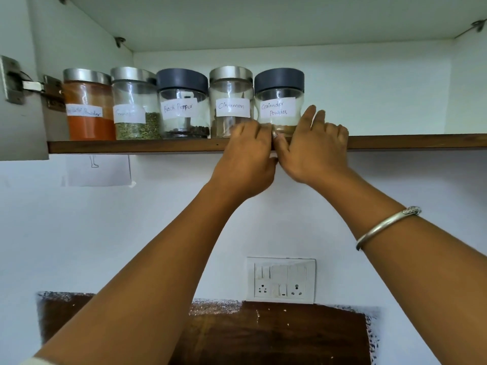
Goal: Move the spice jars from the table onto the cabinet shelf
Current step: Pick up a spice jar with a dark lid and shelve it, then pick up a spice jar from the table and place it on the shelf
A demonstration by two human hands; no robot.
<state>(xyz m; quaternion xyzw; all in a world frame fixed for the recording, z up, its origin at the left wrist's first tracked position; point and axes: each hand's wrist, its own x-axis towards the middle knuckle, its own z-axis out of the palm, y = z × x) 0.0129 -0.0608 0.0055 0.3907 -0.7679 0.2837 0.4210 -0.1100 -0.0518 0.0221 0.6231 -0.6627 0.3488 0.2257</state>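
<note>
1. Reaching up in the head view, both hands meet at the front edge of the cabinet shelf [131, 146], on either side of the coriander powder jar [279, 101].
2. The right hand [316, 151] is spread, its straight fingers [308, 114] standing upright against the right side of that jar, and its thumb lies along the shelf edge below.
3. The left hand [245, 156] has its fingers bent, knuckles forward, at the lower front where the coriander powder jar and the cinnamon jar [231, 96] meet. Whether it clasps the glass cannot be told.
4. The two thumbs touch just under the jar's base.
5. The coriander powder jar stands upright on the shelf as the rightmost of five jars in a row, with a dark lid and a thin layer of brownish powder at the bottom.
6. Leftward from it stand the cinnamon jar with a silver lid, the black pepper jar [181, 106] with a dark lid, a green-herb jar [134, 106] and an orange-powder jar [88, 109], both with silver lids. Neighbouring jars stand close together or touch.
7. The shelf to the right of the hands is bare white inside the cabinet.
8. A silver bangle [382, 227] circles the right forearm.
9. A metal hinge [15, 80] sits at the cabinet's left side.
10. On the wall below hang a sheet of paper [98, 169] and a socket plate [280, 280], with a brown patch [263, 333] beneath.
</note>
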